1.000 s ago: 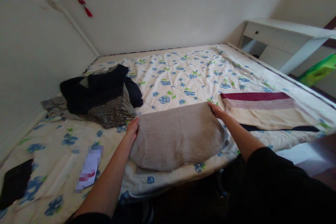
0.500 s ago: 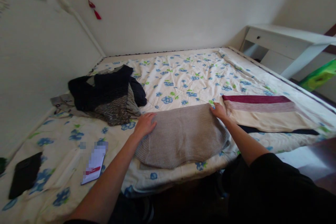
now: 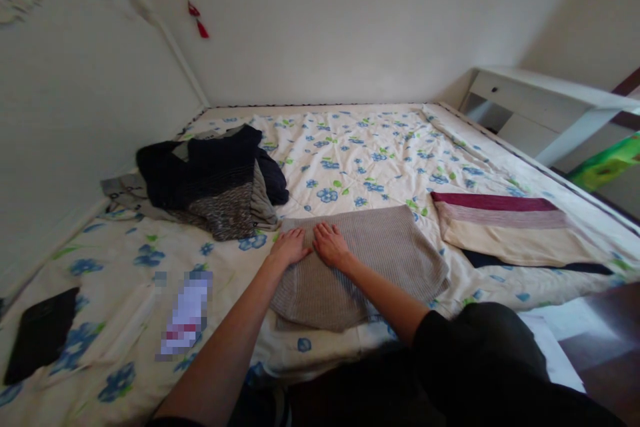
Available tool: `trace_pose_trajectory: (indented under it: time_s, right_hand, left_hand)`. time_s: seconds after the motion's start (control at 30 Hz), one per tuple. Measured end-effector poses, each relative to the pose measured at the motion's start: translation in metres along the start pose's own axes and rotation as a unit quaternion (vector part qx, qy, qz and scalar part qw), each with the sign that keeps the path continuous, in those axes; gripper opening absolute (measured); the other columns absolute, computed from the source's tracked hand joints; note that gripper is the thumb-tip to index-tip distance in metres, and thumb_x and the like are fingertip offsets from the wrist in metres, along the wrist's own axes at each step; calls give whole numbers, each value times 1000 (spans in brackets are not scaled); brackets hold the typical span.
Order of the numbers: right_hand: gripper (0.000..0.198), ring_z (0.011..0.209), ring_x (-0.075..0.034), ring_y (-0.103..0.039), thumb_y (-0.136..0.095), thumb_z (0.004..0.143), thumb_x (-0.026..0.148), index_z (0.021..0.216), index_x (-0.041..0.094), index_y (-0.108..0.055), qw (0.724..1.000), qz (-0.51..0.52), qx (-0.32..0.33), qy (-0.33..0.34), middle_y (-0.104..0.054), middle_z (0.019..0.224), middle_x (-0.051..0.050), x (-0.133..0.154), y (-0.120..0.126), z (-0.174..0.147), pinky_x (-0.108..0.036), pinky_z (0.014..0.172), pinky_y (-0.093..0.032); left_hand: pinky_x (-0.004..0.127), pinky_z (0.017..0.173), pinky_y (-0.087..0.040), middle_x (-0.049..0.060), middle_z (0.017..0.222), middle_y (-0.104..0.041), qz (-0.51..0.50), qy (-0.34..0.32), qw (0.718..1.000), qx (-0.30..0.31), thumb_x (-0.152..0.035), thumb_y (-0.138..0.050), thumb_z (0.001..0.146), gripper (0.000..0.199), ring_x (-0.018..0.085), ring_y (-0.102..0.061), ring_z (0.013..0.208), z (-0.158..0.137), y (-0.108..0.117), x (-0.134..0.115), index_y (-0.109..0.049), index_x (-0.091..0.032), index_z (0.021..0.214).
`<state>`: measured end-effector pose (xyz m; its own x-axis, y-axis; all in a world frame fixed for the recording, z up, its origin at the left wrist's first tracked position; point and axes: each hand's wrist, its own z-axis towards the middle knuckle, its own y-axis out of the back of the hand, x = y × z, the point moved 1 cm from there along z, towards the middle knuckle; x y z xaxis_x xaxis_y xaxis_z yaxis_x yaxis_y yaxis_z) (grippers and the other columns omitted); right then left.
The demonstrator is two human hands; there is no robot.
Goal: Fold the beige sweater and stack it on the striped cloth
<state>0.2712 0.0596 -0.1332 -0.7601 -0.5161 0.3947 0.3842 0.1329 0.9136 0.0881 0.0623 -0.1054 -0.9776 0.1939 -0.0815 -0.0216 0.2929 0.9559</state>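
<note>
Beige knit sweater (image 3: 370,260) lies folded near bed's (image 3: 380,140) front edge w/ left hand (image 3: 290,247) & right hand (image 3: 330,245) flat, fingers open, grasping nothing, pressing its left end; striped garment (image 3: 505,227) already folded toward right edge, dark pile (image 3: 215,180) at left edge unfolded.

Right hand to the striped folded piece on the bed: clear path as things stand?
Probably yes. The right hand lies flat on the beige knit; the striped folded piece lies just beyond that knit's right edge, with only bare bedspread between.

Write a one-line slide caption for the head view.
Both hands, left hand and right hand, rest side by side on a folded beige knit sweater on a floral bedspread.
</note>
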Motion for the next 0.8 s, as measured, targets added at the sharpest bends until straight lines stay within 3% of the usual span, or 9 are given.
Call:
trace_pose_trajectory:
  time_s: [0.1,0.2,0.57,0.8]
  right_hand:
    - [58,163,-36,-46,-43,117,37,168,13,-54,1000,-18,-3,-20,-52,174,-22,6,-6,9,-60,136,-31]
    - [60,162,-34,-47,-46,117,43,169,13,-53,1000,-16,2,-14,-53,173,-22,-11,3,-1,-57,137,-31]
    - [79,172,-31,-33,-39,116,62,177,11,-43,992,-16,2,-125,-38,183,-18,-126,54,-71,-49,141,-22]
    - [82,171,-32,-34,-41,115,65,176,10,-44,979,-18,-12,-201,-40,182,-19,-202,78,-97,-49,141,-20]
  left_hand:
    - [57,136,-34,19,181,-45,-7,-4,1000,-1,-53,-63,102,77,39,-43,168,2,-4,5,-53,-21,172]
    - [59,137,-32,21,181,-43,-26,2,1000,6,-56,-66,101,81,42,-42,168,5,-5,7,-53,-20,172]
    - [59,137,-30,24,180,-44,-66,10,998,6,-60,-71,96,84,43,-42,168,10,-2,10,-57,-18,168]
    - [65,136,-31,30,172,-53,-152,12,988,-29,-67,-83,82,88,50,-47,163,15,2,12,-69,-17,152]
